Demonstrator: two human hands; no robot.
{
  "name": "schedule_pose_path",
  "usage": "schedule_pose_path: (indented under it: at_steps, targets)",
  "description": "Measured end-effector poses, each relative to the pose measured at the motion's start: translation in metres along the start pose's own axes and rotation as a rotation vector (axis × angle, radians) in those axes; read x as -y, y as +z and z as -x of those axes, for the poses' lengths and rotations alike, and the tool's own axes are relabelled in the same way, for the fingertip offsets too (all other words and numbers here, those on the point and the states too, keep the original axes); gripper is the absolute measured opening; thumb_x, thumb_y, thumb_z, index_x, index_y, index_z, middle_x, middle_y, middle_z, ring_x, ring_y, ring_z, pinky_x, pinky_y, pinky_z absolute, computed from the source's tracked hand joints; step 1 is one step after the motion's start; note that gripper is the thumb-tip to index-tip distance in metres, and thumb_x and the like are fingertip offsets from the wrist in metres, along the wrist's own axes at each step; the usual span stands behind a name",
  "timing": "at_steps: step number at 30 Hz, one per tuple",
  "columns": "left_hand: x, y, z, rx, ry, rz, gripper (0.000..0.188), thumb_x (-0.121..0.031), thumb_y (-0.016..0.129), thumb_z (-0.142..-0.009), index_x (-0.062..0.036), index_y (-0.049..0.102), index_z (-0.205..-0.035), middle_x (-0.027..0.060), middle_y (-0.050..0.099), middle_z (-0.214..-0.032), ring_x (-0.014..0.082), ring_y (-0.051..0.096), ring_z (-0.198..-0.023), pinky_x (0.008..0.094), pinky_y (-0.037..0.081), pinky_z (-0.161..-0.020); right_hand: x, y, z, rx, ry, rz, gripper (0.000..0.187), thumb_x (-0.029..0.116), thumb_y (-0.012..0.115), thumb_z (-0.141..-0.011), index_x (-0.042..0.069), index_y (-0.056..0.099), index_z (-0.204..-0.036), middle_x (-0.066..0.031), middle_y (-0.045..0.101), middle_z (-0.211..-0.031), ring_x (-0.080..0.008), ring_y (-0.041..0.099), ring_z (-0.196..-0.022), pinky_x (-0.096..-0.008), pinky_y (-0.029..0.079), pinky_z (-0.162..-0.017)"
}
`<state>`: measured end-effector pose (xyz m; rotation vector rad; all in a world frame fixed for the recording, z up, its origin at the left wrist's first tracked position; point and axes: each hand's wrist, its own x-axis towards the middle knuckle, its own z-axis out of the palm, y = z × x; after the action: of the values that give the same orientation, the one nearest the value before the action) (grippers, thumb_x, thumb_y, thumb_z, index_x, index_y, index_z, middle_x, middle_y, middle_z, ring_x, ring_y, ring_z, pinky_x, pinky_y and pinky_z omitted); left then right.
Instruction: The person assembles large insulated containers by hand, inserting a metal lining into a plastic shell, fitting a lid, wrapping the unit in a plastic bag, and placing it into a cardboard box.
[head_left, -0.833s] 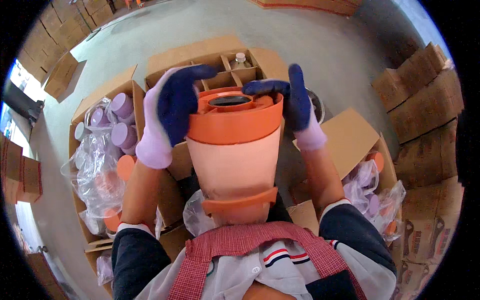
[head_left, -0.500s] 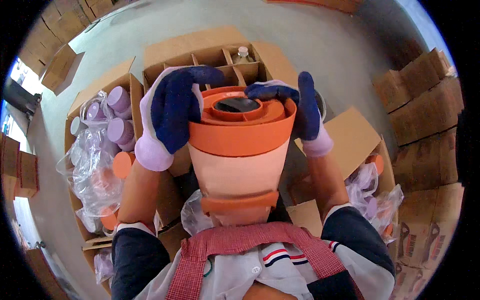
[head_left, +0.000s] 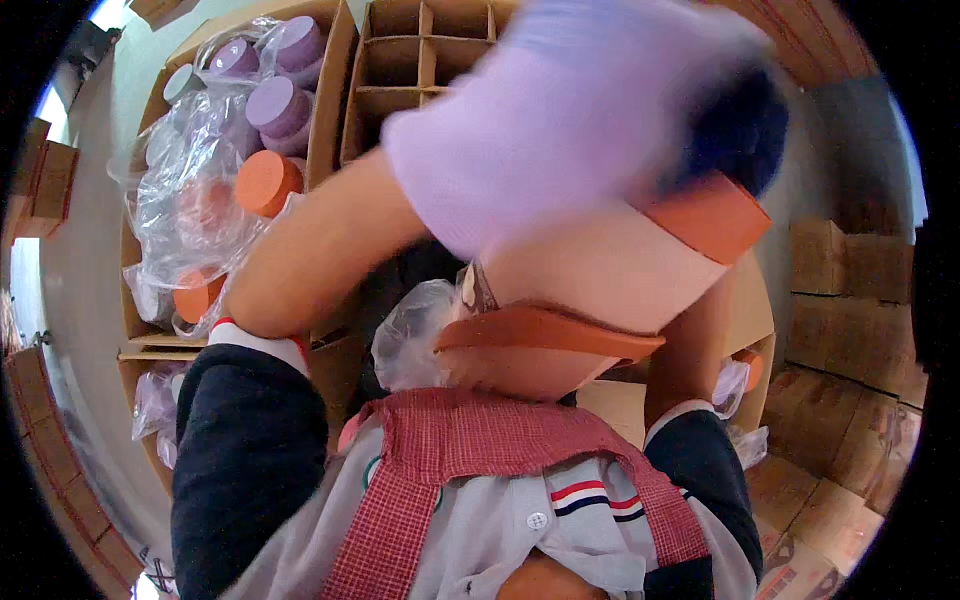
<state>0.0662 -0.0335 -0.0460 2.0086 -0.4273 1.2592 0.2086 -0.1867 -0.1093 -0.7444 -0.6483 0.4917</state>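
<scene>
A large pale pink container (head_left: 600, 268) with an orange top band (head_left: 712, 222) and an orange lower band (head_left: 545, 333) is held tilted in front of my chest, its top toward the upper right. Across that top reaches my left hand (head_left: 590, 120), in a lilac glove with dark blue on it. Motion smears the glove, and its fingers do not show clearly. My right forearm goes up behind the container, which hides most or all of my right hand. Whether the dark blue patch over the orange band belongs to one glove or both, I cannot tell.
On the left stands an open carton (head_left: 335, 100) with lilac and orange lidded containers and clear plastic bags (head_left: 195, 190). Beside it is a divided carton (head_left: 392, 65). Clear film (head_left: 412, 335) lies near my apron. Stacked brown boxes (head_left: 840, 330) line the right side.
The container has gone from upright to tilted rightward. My left hand has swung from its left side across its top, and my right hand has passed out of clear sight. The view has shifted.
</scene>
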Motion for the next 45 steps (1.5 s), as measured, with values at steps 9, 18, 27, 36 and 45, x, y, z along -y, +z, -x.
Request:
schedule_pose_path:
  at_steps: [9, 18, 27, 36, 45]
  targets:
    - [0.043, -0.004, 0.014, 0.076, 0.042, 0.757, 0.034, -0.018, 0.061, -0.087, -0.0065, 0.05, -0.118, 0.0148, 0.064, -0.098, 0.0255, 0.063, -0.091, 0.0319, 0.05, -0.081, 0.025, 0.007, 0.01, 0.012, -0.001, 0.144, 0.033, 0.036, 0.046, -0.095, 0.005, 0.059, -0.093, -0.0057, 0.058, -0.084, -0.0173, 0.054, -0.077, -0.0319, 0.043, -0.075]
    - [-0.019, -0.018, 0.009, 0.275, 0.036, 0.293, 0.02, -0.018, 0.063, -0.081, -0.006, 0.063, -0.097, 0.0181, 0.064, -0.087, 0.0364, 0.062, -0.084, 0.0373, 0.049, -0.072, 0.039, 0.004, 0.03, 0.013, 0.006, 0.315, 0.023, 0.026, 0.05, -0.096, 0.005, 0.059, -0.089, -0.0032, 0.056, -0.08, -0.014, 0.053, -0.075, -0.0284, 0.042, -0.071]
    - [0.034, -0.027, 0.124, 0.184, -0.705, 0.162, 0.037, -0.015, 0.044, -0.095, -0.0051, 0.049, -0.13, 0.0139, 0.055, -0.127, 0.0224, 0.051, -0.118, 0.0366, 0.042, -0.098, 0.126, 0.068, 0.039, 0.455, 0.349, 1.329, 0.019, 0.015, 0.059, -0.09, -0.003, 0.06, -0.091, -0.0035, 0.06, -0.081, -0.0105, 0.055, -0.084, -0.0256, 0.044, -0.076]
    - [0.006, 0.015, 0.162, 0.933, -0.775, -0.081, 0.034, -0.011, 0.042, -0.09, -0.0035, 0.056, -0.12, 0.0204, 0.055, -0.126, 0.0359, 0.052, -0.117, 0.0416, 0.038, -0.102, 0.178, 0.054, 0.085, 0.424, 0.426, 1.665, 0.017, 0.013, 0.058, -0.091, -0.001, 0.054, -0.082, 0.0021, 0.052, -0.074, -0.0056, 0.046, -0.075, -0.0252, 0.041, -0.064]
    - [0.045, 0.035, 0.12, 0.528, -1.46, 0.712, 0.022, -0.016, 0.045, -0.093, -0.0108, 0.065, -0.099, 0.004, 0.066, -0.091, 0.0156, 0.061, -0.085, 0.0316, 0.05, -0.079, 0.171, 0.056, 0.125, -0.107, 0.485, 1.229, 0.016, 0.013, 0.056, -0.093, 0.0, 0.054, -0.083, 0.0025, 0.05, -0.074, -0.0047, 0.044, -0.076, -0.0226, 0.04, -0.065]
